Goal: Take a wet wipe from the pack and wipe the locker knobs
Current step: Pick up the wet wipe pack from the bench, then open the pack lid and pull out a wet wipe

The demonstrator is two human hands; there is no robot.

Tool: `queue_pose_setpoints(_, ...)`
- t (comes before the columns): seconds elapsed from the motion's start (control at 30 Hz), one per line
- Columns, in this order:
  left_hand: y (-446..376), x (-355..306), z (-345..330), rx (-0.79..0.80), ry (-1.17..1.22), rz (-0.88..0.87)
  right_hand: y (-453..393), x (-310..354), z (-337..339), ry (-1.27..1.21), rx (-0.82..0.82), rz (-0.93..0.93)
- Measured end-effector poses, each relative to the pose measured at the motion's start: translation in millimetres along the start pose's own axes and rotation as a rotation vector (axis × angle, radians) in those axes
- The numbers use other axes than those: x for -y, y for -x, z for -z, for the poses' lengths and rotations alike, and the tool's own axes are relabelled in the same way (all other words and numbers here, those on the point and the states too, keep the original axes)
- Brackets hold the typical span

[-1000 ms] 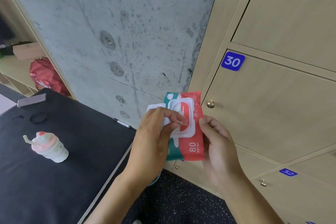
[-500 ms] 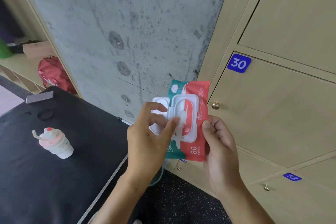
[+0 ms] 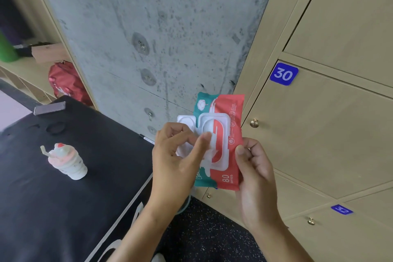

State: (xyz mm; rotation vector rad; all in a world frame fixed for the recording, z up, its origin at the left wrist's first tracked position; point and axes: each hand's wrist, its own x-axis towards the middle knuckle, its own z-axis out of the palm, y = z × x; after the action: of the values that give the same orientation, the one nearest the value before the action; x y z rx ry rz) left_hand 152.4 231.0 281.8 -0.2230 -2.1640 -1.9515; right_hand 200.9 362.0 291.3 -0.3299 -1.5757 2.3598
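Observation:
A red and green wet wipe pack (image 3: 230, 112) is held up in front of the lockers, its white flip lid (image 3: 185, 122) swung open to the left. My right hand (image 3: 253, 166) grips the pack by its right edge. My left hand (image 3: 176, 159) is at the opening, thumb and fingers pinching the white wipe (image 3: 209, 151) that peeks out there. A brass knob (image 3: 254, 122) sits on locker 30 just right of the pack. Two more knobs show lower: a small knob (image 3: 209, 195) under the pack and the knob of locker 32 (image 3: 311, 221).
A black padded bench (image 3: 63, 198) lies at left with a white and pink bottle (image 3: 68, 161), a phone (image 3: 50, 108) and a marker (image 3: 146, 138) on it. A concrete pillar (image 3: 148, 27) stands behind. Shelves with a red bag (image 3: 66, 83) are at far left.
The lid has been flipped open to the left. My left thumb and fingers have moved onto the opening and pinch the wipe. The view has shifted slightly.

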Motion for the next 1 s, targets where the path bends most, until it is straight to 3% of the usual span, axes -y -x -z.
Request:
queue_pose_setpoints(0.27, 4, -1, 7, 0.190, -0.224, -0.215, -1, 1, -2, -0.008, -0.033, 0.014)
queue_pose_setpoints(0.47, 0, 7, 11, 0.158, -0.219, -0.380, -8, 3, -1, -0.131, -0.082, -0.050)
queue_pose_setpoints(0.67, 2, 9, 13, 0.157, -0.212, -0.415, -9, 4, -1, -0.146, -0.093, -0.063)
queue_pose_setpoints(0.77, 4, 5, 11, 0.109, -0.169, -0.360, -9, 3, -3, -0.108, -0.104, -0.033)
queue_pose_setpoints(0.9, 0, -1, 5, -0.024, -0.070, -0.040, -3, -2, -4, -0.033, -0.053, 0.001)
queue_pose_setpoints(1.0, -3, 0, 4, -0.010, -0.146, 0.013, 0, -3, -3, -0.034, -0.017, 0.008)
